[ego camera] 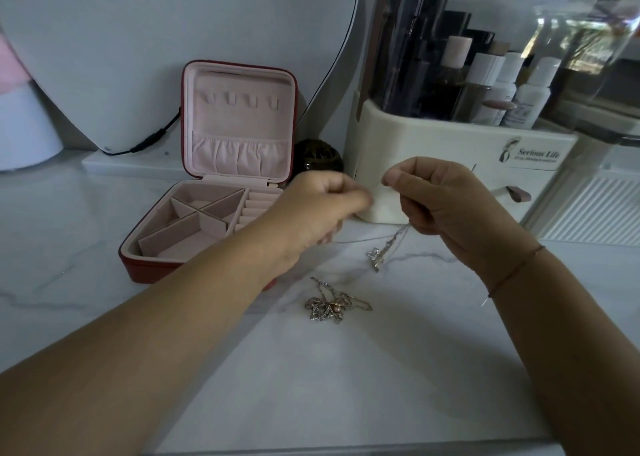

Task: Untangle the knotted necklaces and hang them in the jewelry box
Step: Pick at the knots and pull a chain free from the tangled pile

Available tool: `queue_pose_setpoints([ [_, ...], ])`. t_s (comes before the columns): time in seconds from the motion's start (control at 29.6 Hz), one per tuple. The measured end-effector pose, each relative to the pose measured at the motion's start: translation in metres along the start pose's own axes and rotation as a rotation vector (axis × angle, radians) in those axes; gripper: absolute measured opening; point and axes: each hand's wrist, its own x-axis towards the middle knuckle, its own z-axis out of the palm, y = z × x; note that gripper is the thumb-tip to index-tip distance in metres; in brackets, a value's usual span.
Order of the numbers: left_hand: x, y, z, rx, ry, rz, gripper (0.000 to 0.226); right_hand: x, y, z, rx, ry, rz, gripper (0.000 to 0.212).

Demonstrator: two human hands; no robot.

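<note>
Silver chain (360, 240) pinched between left hand (322, 210) and right hand (446, 206) above the marble counter (346, 386), probably to draw its pendant (375, 259) clear of the second necklace (325, 306); the open jewelry box (138, 272) stands beside, its hooks (235, 101) bare.

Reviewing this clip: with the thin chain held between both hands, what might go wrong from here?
1. The left hand and right hand both pinch the thin chain; pulling apart might tighten a knot or snap it.
2. Its pendant sits close to the second necklace on the counter and could snag it.
</note>
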Motion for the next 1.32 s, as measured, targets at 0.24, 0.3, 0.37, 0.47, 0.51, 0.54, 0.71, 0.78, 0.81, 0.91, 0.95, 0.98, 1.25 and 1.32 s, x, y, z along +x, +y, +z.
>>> queue_pose_setpoints([
  [0.24,0.007,0.014,-0.015,-0.614,-0.010,0.008,0.013,-0.007,-0.002,0.005,-0.032,-0.304,-0.015,0.025],
  [0.3,0.007,0.010,-0.013,-0.568,-0.033,-0.012,0.008,-0.009,-0.003,0.006,0.092,-0.410,-0.065,0.022],
  [0.37,0.006,0.004,-0.010,-0.490,-0.090,-0.043,0.010,-0.008,-0.004,0.005,0.239,-0.451,-0.100,0.026],
  [0.47,0.005,0.000,-0.003,-0.497,-0.211,-0.182,0.030,-0.006,-0.005,0.001,0.356,-0.383,-0.122,0.034],
  [0.51,0.004,-0.001,-0.001,-0.492,-0.259,-0.225,0.041,-0.006,-0.006,0.000,0.363,-0.346,-0.122,0.035],
  [0.54,0.003,-0.002,0.001,-0.472,-0.304,-0.253,0.049,-0.005,-0.007,-0.001,0.367,-0.311,-0.123,0.035],
  [0.71,-0.002,-0.006,0.011,-0.334,-0.392,-0.212,0.047,-0.005,-0.009,-0.003,0.387,-0.211,-0.126,0.037],
  [0.78,-0.005,-0.008,0.014,-0.261,-0.349,-0.173,0.040,-0.005,-0.009,-0.002,0.387,-0.188,-0.136,0.037],
  [0.81,-0.005,-0.009,0.016,-0.217,-0.304,-0.153,0.037,-0.004,-0.009,-0.002,0.388,-0.176,-0.142,0.037],
  [0.91,-0.003,-0.013,0.020,-0.137,-0.186,-0.078,0.024,-0.003,-0.010,-0.001,0.387,-0.144,-0.151,0.036],
  [0.95,-0.002,-0.013,0.021,-0.130,-0.170,-0.055,0.022,-0.003,-0.010,0.000,0.381,-0.139,-0.152,0.037],
  [0.98,-0.002,-0.014,0.021,-0.131,-0.163,-0.033,0.021,-0.003,-0.010,0.000,0.372,-0.138,-0.153,0.037],
  [1.25,-0.005,-0.012,0.022,-0.154,-0.184,0.053,0.016,-0.004,-0.009,0.002,0.362,-0.134,-0.150,0.035],
  [1.32,-0.005,-0.011,0.020,-0.179,-0.181,0.042,0.013,-0.004,-0.010,0.001,0.354,-0.105,-0.148,0.034],
])
